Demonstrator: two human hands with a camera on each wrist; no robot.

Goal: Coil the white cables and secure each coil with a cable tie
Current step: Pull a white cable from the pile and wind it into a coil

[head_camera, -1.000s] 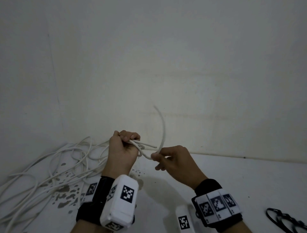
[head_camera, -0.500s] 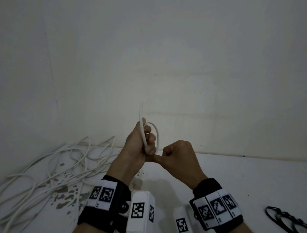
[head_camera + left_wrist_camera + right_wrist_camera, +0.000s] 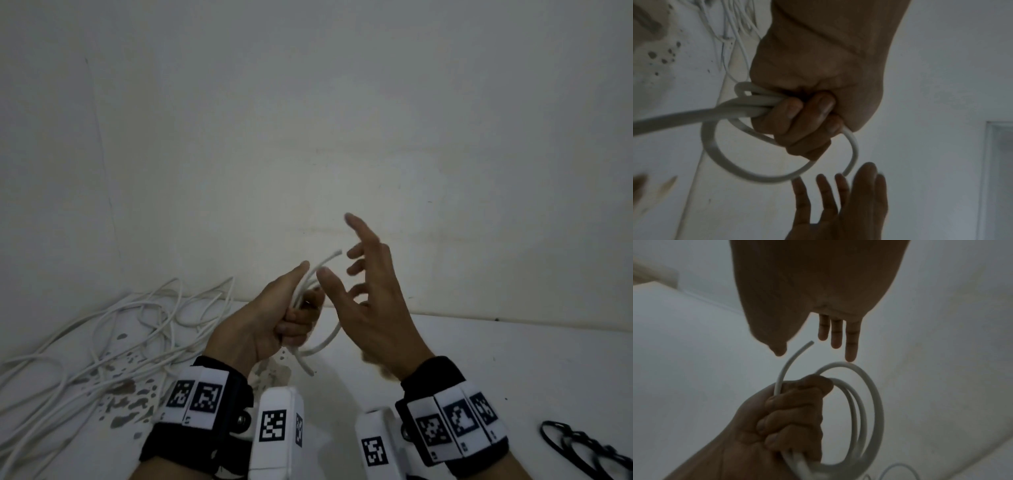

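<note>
My left hand (image 3: 294, 308) grips a small coil of white cable (image 3: 325, 342) in its fist, above the white table. The loops hang out below and to the right of the fist, and the cut free end (image 3: 337, 253) sticks up past the thumb. The left wrist view shows the fingers (image 3: 803, 113) curled round several strands of the coil (image 3: 715, 146). My right hand (image 3: 352, 270) is just right of the coil, with its fingers spread and holding nothing. In the right wrist view its fingertips (image 3: 851, 353) hover just above the coil (image 3: 875, 402) and the fist (image 3: 793, 410).
A loose tangle of white cables (image 3: 102, 335) lies on the table at the left, by the wall corner. Black cable ties (image 3: 579, 445) lie at the near right edge. The tabletop (image 3: 130, 404) has chipped grey patches on the left. A plain wall stands close behind.
My right hand let go of the cable it was pinching and opened, lifting up and to the right. The left hand turned and now holds the coil alone.
</note>
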